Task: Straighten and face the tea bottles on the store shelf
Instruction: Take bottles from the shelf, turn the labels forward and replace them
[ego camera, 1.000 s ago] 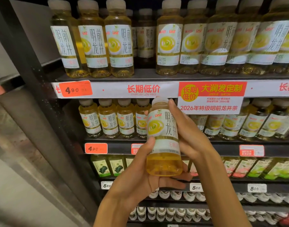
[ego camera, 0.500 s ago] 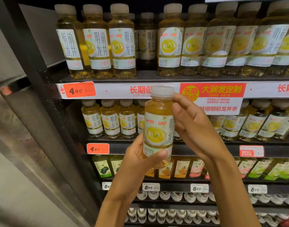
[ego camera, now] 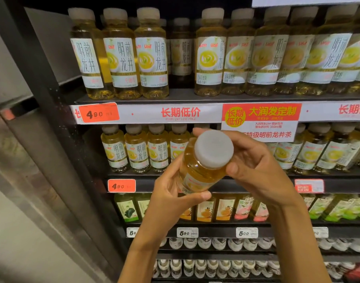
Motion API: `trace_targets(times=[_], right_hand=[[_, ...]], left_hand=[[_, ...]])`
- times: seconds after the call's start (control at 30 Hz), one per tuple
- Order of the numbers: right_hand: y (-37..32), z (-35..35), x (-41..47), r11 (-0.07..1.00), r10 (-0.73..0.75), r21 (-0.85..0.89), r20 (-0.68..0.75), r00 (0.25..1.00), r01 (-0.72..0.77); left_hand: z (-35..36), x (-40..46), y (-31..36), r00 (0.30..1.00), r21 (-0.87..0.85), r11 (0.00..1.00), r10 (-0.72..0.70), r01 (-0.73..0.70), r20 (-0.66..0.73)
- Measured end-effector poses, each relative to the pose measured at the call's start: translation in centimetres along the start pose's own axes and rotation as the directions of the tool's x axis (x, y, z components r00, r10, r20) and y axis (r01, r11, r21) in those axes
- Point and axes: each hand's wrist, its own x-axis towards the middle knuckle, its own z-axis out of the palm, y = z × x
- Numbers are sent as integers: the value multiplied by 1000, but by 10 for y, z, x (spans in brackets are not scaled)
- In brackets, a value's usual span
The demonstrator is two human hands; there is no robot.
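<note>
Price tag (ego camera: 98,112): an orange 4.90 label is fixed at the left end of the top shelf (ego camera: 175,99) edge.
Left hand (ego camera: 171,201): the lower body of the tea bottle (ego camera: 203,166) is gripped, fingers curled behind it and thumb laid across the label.
Tea bottle: it is held in front of the middle shelf row, tilted so the white cap (ego camera: 213,149) is turned toward the camera.
Right hand (ego camera: 256,166): the cap is pinched between thumb and curled fingers.
Sign (ego camera: 260,121): a red and white notice is hung behind the right hand.

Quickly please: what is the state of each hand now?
Left hand: holding the tea bottle around its lower body.
Right hand: holding the same bottle near its white cap.
</note>
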Motion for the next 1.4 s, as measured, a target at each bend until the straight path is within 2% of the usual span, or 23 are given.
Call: trace_targets(times=[0.13, 0.27, 0.47, 0.6, 0.8, 0.87, 0.93, 1.03, 1.17, 1.27, 1.33, 1.4], right_hand=[[-2, 1, -1, 999, -42, -19, 77, 996, 43], [-3, 2, -1, 999, -24, -39, 84, 996, 28], [-4, 14, 11, 994, 70, -78, -14, 997, -70], [1, 15, 21, 987, 101, -105, -174, 979, -121], [2, 8, 26, 996, 80, -10, -379, 922, -91], [3, 6, 29, 996, 90, 56, -372, 924, -74], [4, 4, 31, 986, 103, 154, -303, 947, -58], [4, 0, 33, 986, 110, 152, -246, 963, -74], [-1, 0, 34, 997, 81, 35, -279, 957, -74], [-5, 3, 38, 988, 36, -135, -299, 954, -79], [-7, 4, 41, 983, 33, -164, -293, 956, -84], [-8, 2, 45, 986, 52, -140, -274, 960, -94]], left_hand=[[0, -2, 1, 1000, -14, 1000, 8, -8, -1], [-1, -6, 4, 1000, -30, 1000, 1, 0, 18], [6, -14, -1, 992, -33, 992, -118, 119, 44], [11, -18, -5, 971, -59, 971, -226, 231, 76], [10, -13, -3, 965, -65, 963, -261, 260, -12], [10, -13, -3, 956, -138, 948, -292, 288, -9], [10, -12, -6, 944, -244, 914, -328, 324, 28], [12, -9, -11, 944, -299, 895, -318, 330, 90], [13, -6, -12, 951, -161, 941, -307, 298, -35], [17, -2, -7, 977, 10, 978, -208, 209, -49], [21, 1, -1, 981, 31, 982, -186, 188, -58], [20, 5, -4, 971, -54, 973, -228, 224, -69]])
